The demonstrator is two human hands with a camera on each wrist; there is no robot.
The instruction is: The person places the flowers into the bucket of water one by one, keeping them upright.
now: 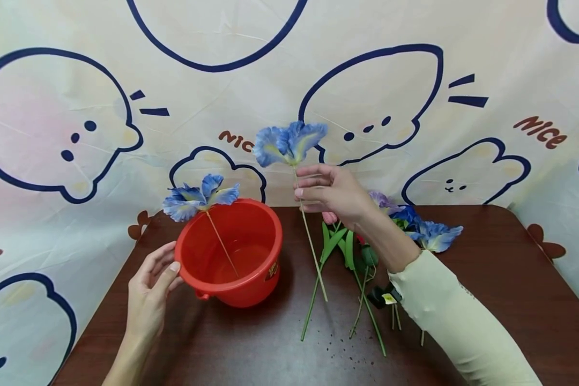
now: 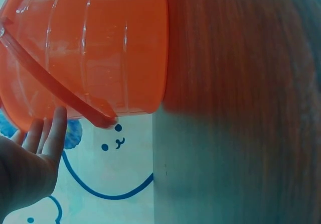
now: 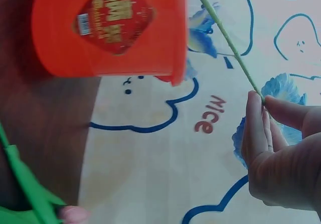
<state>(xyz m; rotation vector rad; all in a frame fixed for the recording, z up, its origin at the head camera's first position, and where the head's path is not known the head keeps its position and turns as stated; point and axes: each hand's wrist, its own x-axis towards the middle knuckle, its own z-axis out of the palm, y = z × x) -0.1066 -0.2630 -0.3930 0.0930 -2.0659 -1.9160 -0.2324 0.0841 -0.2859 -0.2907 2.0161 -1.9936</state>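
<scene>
My right hand [image 1: 335,195] pinches the thin stem of a blue artificial flower [image 1: 291,143] just below its petals. That flower is upright, right of the red bucket [image 1: 231,206], its stem [image 3: 228,40] slanting down above the table. Another blue flower [image 1: 200,198] leans in the bucket, petals over the far-left rim. My left hand [image 1: 149,287] is at the bucket's left rim, thumb tip against it. In the left wrist view, the left hand's fingers [image 2: 55,133] are straight beside the bucket wall, near its hanging handle [image 2: 55,88]; the thumb is hidden there.
Several other artificial flowers lie on the brown table [image 1: 251,348] to the right, including a blue one [image 1: 436,236] and a pink bud [image 3: 72,214]; the right arm partly hides them. Small dark specks [image 1: 349,351] dot the tabletop. A cartoon-printed cloth [image 1: 366,32] hangs behind.
</scene>
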